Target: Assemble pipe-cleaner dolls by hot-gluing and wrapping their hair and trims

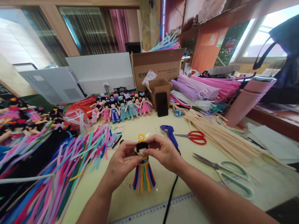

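Our left hand and right hand pinch the doll by its head, lower centre.
Its long axis runs up-frame, skirt lowest; neither hand looks nearer.

Well beyond the right hand, a cardboard box bore "SOFT CLEAN FACIAL", partly blurred, beside Chinese characters. Far left of the left hand, a dark panel showed "NET".

Your yellowish table; blue glue gun beside red-handled scissors, green-handled scissors nearer you, ruler nearest, pipe cleaners on your left
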Demonstrator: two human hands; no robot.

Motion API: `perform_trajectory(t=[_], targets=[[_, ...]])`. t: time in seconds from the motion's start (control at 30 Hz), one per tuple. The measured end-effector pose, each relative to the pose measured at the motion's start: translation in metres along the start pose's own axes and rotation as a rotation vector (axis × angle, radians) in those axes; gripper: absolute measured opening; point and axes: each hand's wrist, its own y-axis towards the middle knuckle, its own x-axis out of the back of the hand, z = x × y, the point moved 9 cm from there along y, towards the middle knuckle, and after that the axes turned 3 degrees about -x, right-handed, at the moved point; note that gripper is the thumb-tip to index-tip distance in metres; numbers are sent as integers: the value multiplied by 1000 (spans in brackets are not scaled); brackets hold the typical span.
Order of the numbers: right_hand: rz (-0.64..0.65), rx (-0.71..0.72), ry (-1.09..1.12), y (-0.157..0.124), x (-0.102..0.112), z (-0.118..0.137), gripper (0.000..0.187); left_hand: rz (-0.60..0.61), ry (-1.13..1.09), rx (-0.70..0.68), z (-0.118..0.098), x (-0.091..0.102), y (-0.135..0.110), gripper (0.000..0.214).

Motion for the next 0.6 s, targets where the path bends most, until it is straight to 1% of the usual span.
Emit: perform_trajectory(t=[0.1, 0.33, 0.5, 0.6], targets=[[2, 3, -34, -1, -1, 0, 20, 11, 35, -1, -4, 1, -1, 34], [8, 44, -100, -3, -3, 7, 18, -85, 183, -58, -8, 8, 1, 29], [9, 32, -53, -4, -4, 6, 21, -90, 116, -52, -7, 8, 1, 29], [4, 35, -42, -4, -5, 4, 18, -88, 99, -52, -6, 8, 1, 29]])
